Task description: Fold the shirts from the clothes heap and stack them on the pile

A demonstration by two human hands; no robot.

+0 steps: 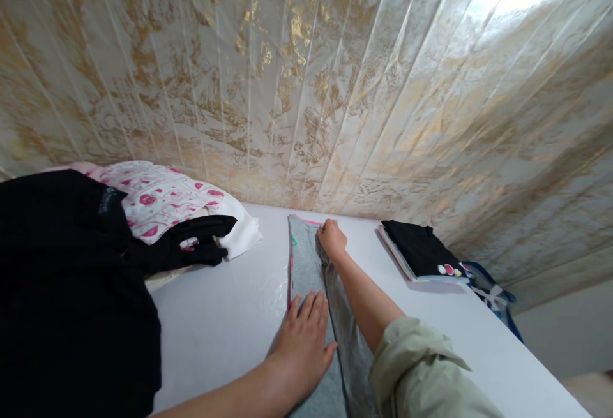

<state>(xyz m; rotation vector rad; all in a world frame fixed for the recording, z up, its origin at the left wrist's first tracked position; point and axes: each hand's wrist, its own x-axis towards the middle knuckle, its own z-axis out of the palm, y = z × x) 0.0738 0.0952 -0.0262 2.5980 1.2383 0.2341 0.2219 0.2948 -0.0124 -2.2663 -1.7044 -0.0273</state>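
Observation:
A long, narrow grey garment (306, 271) with pink at its edges and a small green mark lies lengthwise on the white table (220, 328). My left hand (309, 341) rests flat on its nearer part, fingers stretched out. At the far end, my right hand (332, 239) is closed on the garment's right edge, its fingertips partly hidden. A darker grey, creased part of the cloth (352, 341) runs beneath my right forearm. The garment's near end passes out of the frame, so its exact kind does not show.
On the left lie a large black garment (71, 290) and a white garment with pink print (158, 198) in a loose heap. A folded stack with a black garment on top (421, 249) sits at the right, beside a blue strap (507, 316). A gold-patterned curtain (306, 86) hangs behind the table.

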